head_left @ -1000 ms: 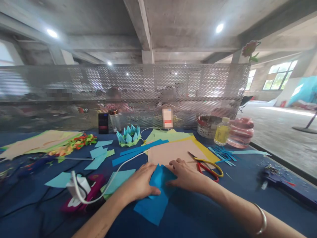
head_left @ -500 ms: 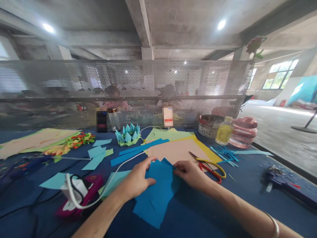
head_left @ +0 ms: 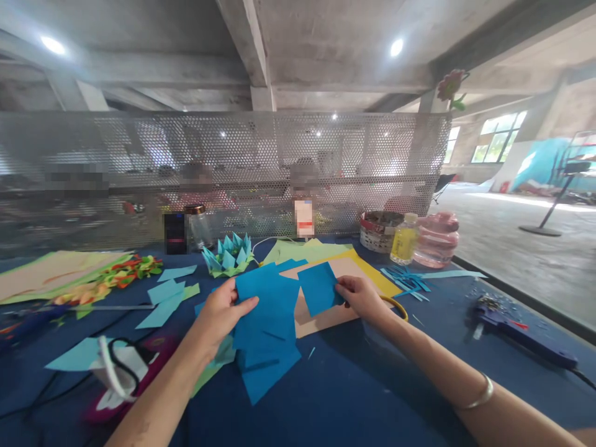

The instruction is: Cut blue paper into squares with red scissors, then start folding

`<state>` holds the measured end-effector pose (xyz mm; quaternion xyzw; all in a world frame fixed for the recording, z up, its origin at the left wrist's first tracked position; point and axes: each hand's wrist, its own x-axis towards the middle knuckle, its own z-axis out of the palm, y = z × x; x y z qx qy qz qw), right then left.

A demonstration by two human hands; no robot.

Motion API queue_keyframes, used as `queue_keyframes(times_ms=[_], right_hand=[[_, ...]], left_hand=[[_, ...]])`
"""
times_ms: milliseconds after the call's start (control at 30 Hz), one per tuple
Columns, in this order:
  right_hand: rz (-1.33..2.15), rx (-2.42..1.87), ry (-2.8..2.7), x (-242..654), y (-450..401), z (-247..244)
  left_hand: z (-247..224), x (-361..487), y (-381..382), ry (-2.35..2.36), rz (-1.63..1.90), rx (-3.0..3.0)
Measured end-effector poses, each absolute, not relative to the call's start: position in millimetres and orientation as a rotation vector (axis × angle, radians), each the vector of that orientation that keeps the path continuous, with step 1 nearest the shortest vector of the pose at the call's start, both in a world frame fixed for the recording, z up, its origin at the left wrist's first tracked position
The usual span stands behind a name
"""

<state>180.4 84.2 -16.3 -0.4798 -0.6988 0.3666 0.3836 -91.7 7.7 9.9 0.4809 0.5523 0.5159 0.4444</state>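
My left hand (head_left: 229,310) grips several overlapping blue paper sheets (head_left: 270,310) by their left edge, thumb on top. Between the fingers and thumb of my right hand (head_left: 356,295) is one separate blue square (head_left: 319,288), pinched at its right edge. The square hangs over the pale pink sheet (head_left: 305,321) on the table, to the right of the other blue papers. Just beyond my right hand shows a yellow handle of the scissors (head_left: 399,307); the rest is hidden.
A light-blue folded paper crown (head_left: 228,254), a glass jar (head_left: 199,226) and a phone (head_left: 305,217) stand behind. To the right are blue strips (head_left: 407,280), a yellow bottle (head_left: 404,241), a pink jug (head_left: 436,241) and a glue gun (head_left: 521,335). A power strip (head_left: 156,366) lies left.
The blue square in my right hand has come away from the other blue papers, to the right. My left hand has moved left with the rest. The view has turned slightly right.
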Motion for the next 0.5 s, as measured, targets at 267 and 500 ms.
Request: queue_keyframes(times_ms=[267,500], right_hand=[[1.069,-1.19,-1.711,177,82,-13],[1.112,-1.212,-1.652,174,79,-10]], left_hand=[[3,-77,5,1.37,1.14,1.314],[-4,-71,4,1.583,0.984,1.59]])
